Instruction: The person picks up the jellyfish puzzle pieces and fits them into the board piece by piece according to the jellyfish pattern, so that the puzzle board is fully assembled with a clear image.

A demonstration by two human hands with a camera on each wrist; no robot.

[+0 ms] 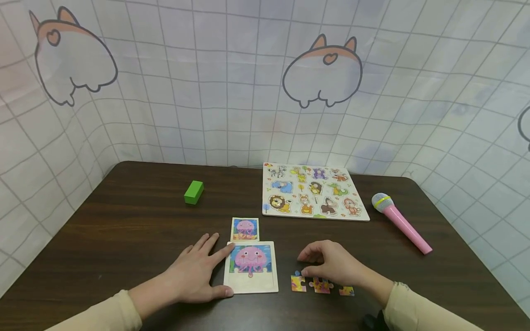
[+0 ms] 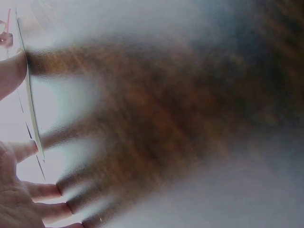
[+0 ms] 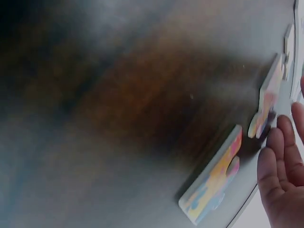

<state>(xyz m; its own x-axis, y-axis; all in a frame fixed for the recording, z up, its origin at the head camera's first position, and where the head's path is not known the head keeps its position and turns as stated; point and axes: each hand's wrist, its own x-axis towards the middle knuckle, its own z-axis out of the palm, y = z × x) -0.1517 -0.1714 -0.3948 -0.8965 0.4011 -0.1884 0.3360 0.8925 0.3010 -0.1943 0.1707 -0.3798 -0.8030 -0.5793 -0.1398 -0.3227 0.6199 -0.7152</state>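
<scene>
We are finding one puzzle tray (image 1: 261,284) lying flat between the two hands: its left side is meeting the left hand (image 1: 192,276), while its right edge is lying apart from the right hand (image 1: 333,262). A pink jellyfish is filling its upper part; the lower part is showing pale and bare.

Three loose pieces are lying in a row to the tray's right, below and partly beneath the right hand: the left piece (image 1: 298,284), the middle piece (image 1: 321,287) and the right piece (image 1: 347,291).

We are counting one jellyfish card (image 1: 245,230) just beyond the tray; whether the two are touching, we cannot tell. Farther out, one animal board (image 1: 267,184) is showing eleven figures. One green block (image 1: 193,192) is sitting to the far left, one pink microphone (image 1: 406,227) is lying aslant to the right, and one dark table (image 1: 124,220) is bearing everything.

Poses: the left hand is lying palm down, fingers spread, index fingertip resting at the tray's upper left corner, thumb tip reaching its lower left edge. The right hand is hovering over the pieces, fingers loosely bent, thumb apart; we are seeing nothing pinched, and cannot tell whether the thumb is touching the left piece. Both forearms are angling in from below, in pale sleeves (image 1: 414,308).
</scene>
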